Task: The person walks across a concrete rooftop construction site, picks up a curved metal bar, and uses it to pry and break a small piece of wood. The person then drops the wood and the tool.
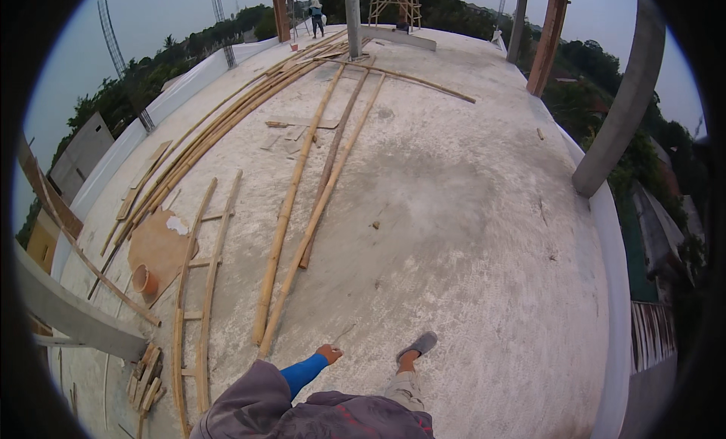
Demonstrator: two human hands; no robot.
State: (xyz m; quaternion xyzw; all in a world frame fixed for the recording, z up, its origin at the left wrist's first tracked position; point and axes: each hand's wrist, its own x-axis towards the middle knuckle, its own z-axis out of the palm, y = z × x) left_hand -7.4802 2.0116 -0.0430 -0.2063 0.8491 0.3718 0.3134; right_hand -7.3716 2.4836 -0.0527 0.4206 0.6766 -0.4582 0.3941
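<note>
My left hand (329, 353), below a blue sleeve, hangs in front of me over the concrete floor with its fingers curled in. Something thin and small seems to be at the fingertips, but I cannot make out what it is. A thin dark strand (345, 332) shows just past the fingers; whether the hand holds it or it lies on the floor is unclear. Nearest to this hand are the lower ends of two long bamboo poles (286, 212). My right hand is out of view.
A wooden ladder (181, 318) lies at left, beside an orange bucket (144, 279) and scrap wood (145, 378). More bamboo poles (227, 110) stretch toward the far end. Concrete columns (624, 99) stand along the edges. A person (316, 17) stands far off.
</note>
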